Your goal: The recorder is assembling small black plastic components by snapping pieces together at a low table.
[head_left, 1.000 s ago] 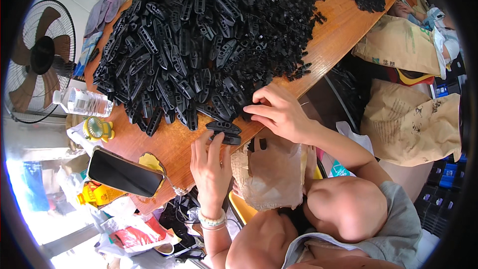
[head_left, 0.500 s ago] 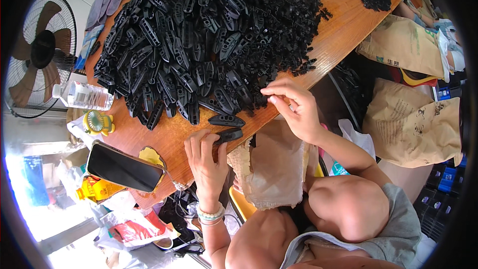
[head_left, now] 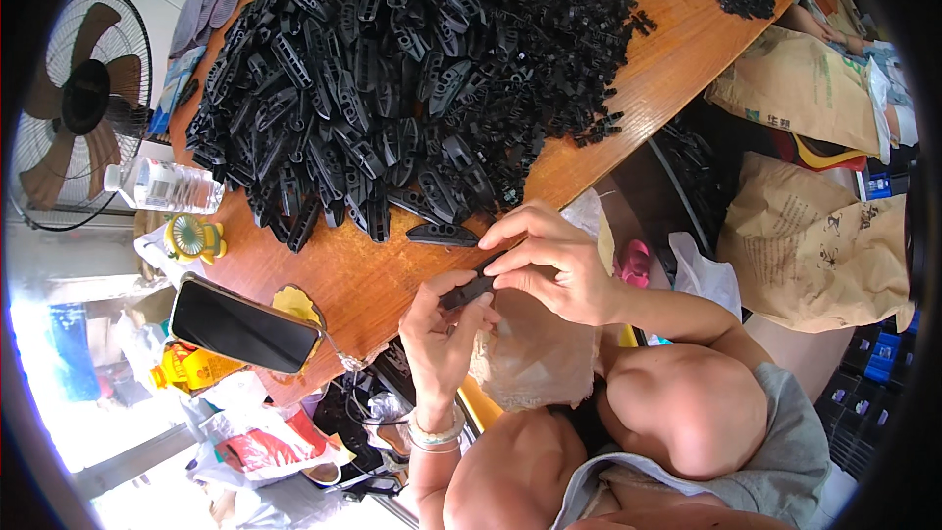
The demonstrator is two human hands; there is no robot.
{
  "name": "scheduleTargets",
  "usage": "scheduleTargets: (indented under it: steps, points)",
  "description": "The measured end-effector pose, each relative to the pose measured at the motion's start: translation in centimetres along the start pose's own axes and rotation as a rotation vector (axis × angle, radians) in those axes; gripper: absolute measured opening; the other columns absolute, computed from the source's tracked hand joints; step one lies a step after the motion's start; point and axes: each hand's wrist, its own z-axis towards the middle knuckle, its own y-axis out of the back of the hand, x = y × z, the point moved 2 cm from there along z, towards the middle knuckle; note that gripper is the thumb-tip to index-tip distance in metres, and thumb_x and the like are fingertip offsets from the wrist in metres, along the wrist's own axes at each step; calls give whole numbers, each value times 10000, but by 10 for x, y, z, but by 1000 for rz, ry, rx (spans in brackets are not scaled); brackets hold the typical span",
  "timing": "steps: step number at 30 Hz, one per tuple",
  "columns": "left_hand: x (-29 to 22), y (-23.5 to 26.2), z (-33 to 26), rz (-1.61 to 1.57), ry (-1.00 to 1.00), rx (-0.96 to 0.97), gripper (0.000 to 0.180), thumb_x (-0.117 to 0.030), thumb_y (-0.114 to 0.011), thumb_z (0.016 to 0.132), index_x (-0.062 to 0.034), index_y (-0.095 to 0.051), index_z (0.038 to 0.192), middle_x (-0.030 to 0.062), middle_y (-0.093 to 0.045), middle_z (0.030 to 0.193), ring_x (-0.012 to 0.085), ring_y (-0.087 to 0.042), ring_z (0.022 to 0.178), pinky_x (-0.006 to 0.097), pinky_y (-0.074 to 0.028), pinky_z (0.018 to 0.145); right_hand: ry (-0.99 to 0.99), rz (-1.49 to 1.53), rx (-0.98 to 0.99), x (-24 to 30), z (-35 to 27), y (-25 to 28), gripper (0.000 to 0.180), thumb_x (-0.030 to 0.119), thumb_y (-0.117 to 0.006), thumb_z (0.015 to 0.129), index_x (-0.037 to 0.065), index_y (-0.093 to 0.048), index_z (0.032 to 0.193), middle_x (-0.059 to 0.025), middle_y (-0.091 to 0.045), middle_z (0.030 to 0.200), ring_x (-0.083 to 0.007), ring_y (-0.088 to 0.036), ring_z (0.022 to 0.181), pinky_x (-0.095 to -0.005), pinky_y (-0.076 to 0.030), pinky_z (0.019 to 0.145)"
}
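My left hand [head_left: 444,329] grips a long black plastic part [head_left: 469,291] between thumb and fingers, just off the table's near edge. At that part's right end, the pinched fingertips of my right hand [head_left: 557,270] meet it. Whatever sits between those fingertips is mostly hidden. Another long black part with rounded ends [head_left: 443,235] lies on the wooden table [head_left: 368,265], just beyond my hands. Behind it rises a big heap of similar long black parts [head_left: 343,88], which merges on the right into a heap of small black pieces [head_left: 559,49].
On the left are a phone [head_left: 245,325], a small yellow fan [head_left: 193,238], a clear plastic bottle [head_left: 172,185] and a large standing fan [head_left: 85,98]. Brown paper sacks [head_left: 800,245] stand at the right. A brown sheet [head_left: 540,353] hangs below my hands, above my knees.
My right hand has come from the edge of the small-piece heap toward me and left, meeting my left hand. The left hand has lifted the long part and shifted right with it.
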Motion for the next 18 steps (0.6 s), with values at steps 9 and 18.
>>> scheduleTargets:
  steps: [9, 18]
  points:
    - [1, -9, -2, -159, 47, -8, 220, 48, -586, 834, 48, -518, 1043, 146, -653, 799, 167, -654, 694, 231, -520, 590, -52, -65, 78, 4, -7, 8, 177, 91, -683, 765, 19, -642, 922, -97, -618, 955, -253, -581, 845, -341, -447, 730]
    - [2, -10, 1, 215, -27, 183, 234, -47, -623, 846, 28, -584, 1064, 172, -644, 979, 204, -657, 804, 257, -539, 688, -454, 178, 289, -19, -26, 24, 220, 115, -682, 790, -10, -632, 965, -115, -626, 796, -251, -618, 722, -321, -470, 643]
